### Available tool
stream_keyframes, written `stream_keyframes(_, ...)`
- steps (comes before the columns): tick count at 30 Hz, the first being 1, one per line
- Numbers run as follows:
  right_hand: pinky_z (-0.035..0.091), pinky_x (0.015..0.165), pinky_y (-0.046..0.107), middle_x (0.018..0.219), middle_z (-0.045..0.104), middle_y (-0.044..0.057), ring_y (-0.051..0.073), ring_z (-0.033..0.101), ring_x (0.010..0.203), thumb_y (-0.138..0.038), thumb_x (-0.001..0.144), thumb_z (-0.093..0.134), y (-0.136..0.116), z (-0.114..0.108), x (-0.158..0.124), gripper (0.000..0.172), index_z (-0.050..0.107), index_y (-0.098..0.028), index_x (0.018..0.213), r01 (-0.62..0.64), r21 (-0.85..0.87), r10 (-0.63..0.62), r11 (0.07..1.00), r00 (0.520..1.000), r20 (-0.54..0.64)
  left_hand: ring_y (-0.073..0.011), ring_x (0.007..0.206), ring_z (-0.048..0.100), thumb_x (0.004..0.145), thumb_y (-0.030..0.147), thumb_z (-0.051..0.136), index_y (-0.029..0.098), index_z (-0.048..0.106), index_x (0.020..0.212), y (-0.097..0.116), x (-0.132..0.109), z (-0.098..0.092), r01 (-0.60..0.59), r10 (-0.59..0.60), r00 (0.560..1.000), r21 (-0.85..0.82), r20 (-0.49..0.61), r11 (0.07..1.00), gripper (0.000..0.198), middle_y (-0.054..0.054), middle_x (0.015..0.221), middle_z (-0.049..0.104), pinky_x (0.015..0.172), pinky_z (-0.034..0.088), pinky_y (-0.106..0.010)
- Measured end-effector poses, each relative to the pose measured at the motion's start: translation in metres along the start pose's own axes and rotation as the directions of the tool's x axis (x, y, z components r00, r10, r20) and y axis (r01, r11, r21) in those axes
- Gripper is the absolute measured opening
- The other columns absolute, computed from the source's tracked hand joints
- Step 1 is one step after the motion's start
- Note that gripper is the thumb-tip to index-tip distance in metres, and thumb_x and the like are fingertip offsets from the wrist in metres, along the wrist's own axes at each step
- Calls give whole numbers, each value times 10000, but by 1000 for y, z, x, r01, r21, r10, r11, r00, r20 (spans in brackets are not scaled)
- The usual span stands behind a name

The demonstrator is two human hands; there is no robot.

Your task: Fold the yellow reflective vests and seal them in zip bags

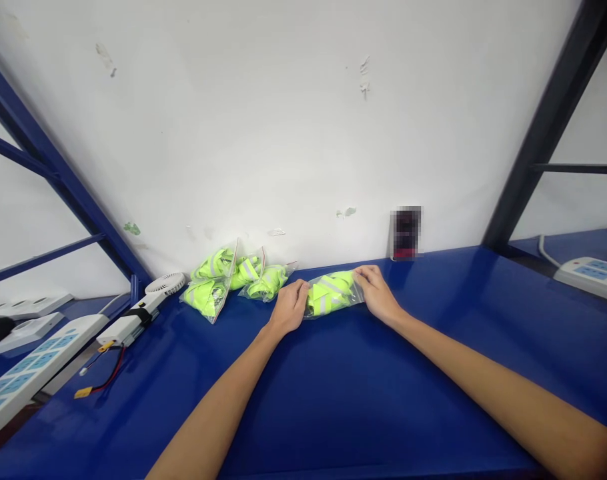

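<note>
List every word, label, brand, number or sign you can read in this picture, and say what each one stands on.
No text can be read anywhere.
Clear bag between the left hand and right hand: no legible lettering.
Bags piled to its left: none legible.
Upright dark item: pixelated, so any print is unreadable.
Left power strip: any markings are too small and blurred.

From here the left hand [289, 308] hides one end of its clear neon-yellow-filled plastic bag [331, 293]; the dark upright rectangle [406, 232] is blurred.
</note>
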State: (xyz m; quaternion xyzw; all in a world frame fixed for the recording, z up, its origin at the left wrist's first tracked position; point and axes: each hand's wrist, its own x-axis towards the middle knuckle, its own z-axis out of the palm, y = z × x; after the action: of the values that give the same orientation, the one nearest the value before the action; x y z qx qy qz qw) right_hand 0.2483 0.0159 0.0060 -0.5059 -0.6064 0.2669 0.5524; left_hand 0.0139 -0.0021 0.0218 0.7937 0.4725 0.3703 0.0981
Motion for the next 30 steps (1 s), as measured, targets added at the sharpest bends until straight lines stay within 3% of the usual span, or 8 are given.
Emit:
stream_keyframes(5,433,680,318,706,532,6,198,523,692,-493,871,383,7,-13,9,317,501,-225,749,-104,-34,100,994,989,-108,-154,636,526,991,388,300,180,592,799,7,0,2,-5,5,1000,3,29,1000,407,7,652,548,638,353,-271)
stream_keyframes(13,440,706,332,800,626,64,234,566,791,-554,851,380,17,-19,19,372,514,-222,749,-160,-49,146,986,964,-221,-161,586,504,981,390,294,201,595,811,17,0,7,15,-18,998,55,52,998,395,10,609,527,608,330,-269)
stream_keyframes(18,460,544,356,597,587,37,225,559,549,-518,867,372,28,-30,28,348,545,-222,804,-224,17,221,974,945,-242,-157,542,481,950,345,355,216,557,717,11,-6,-3,73,-84,994,139,76,988,335,23,554,478,583,294,-267)
stream_keyframes(21,476,506,361,579,596,21,213,555,476,-499,878,355,37,-40,33,361,559,-206,927,-243,63,251,968,934,-253,-150,540,471,927,328,386,208,522,664,2,-10,-12,105,-113,992,130,50,986,319,28,544,466,580,289,-262)
stream_keyframes(24,525,538,372,640,648,28,214,610,484,-455,875,404,42,-41,37,343,538,-193,1052,-248,112,266,962,943,-200,-133,524,444,910,341,420,201,531,709,0,-11,-14,148,-147,986,8,-85,989,269,42,539,441,561,286,-249)
stream_keyframes(26,561,600,386,778,704,59,229,678,575,-441,863,455,41,-40,38,381,515,-190,1144,-249,153,272,956,950,-155,-111,458,372,901,355,437,207,520,787,3,-10,-13,198,-232,954,-181,-192,963,204,71,505,364,506,261,-233)
stream_keyframes(28,581,724,394,1016,716,93,249,727,785,-440,847,506,36,-40,36,490,470,-200,1273,-227,180,251,957,960,-124,-95,402,272,889,357,452,224,472,862,6,-6,-15,220,-344,900,-404,-268,888,137,101,486,273,446,214,-219)
stream_keyframes(30,545,889,411,1221,662,104,271,683,1042,-428,826,560,29,-40,31,613,419,-213,1383,-171,123,175,978,984,-29,-88,396,234,866,353,487,242,409,879,6,0,-23,169,-420,846,-583,-328,794,136,111,503,248,418,200,-208)
